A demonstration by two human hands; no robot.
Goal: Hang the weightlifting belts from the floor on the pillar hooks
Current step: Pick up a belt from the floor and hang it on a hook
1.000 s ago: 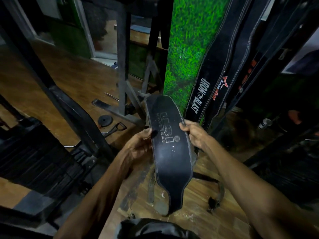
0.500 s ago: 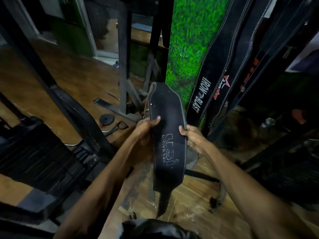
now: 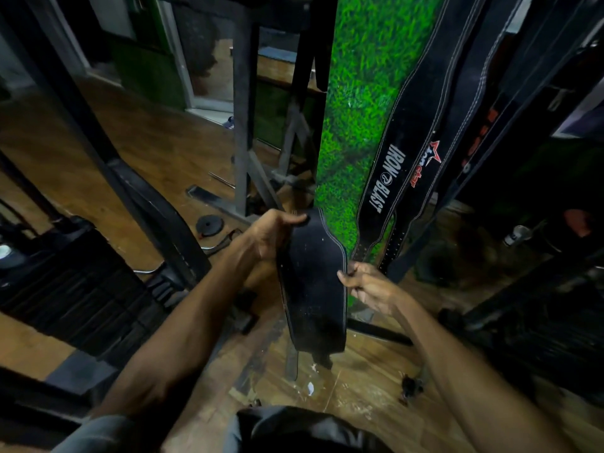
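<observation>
Left hand (image 3: 273,235): curled over top left edge of black belt (image 3: 313,282), thumb on its face, gripping. Belt upright between both hands, lower end dangling above wooden floor (image 3: 359,387). Right hand (image 3: 367,286): fingers bent, tips touching belt's right edge; firm grip or not, cannot tell. Beyond right hand: 2 belts (image 3: 389,178) hanging against green pillar (image 3: 356,93).

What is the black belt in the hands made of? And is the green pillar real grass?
The black belt looks like thick matte leather, maybe suede: stiff, with pale stitching along its edge and scuffed white specks. The left hand grips its top. The green pillar seems covered in fake plastic turf or a grass print; it is too even and bright for real grass.
</observation>
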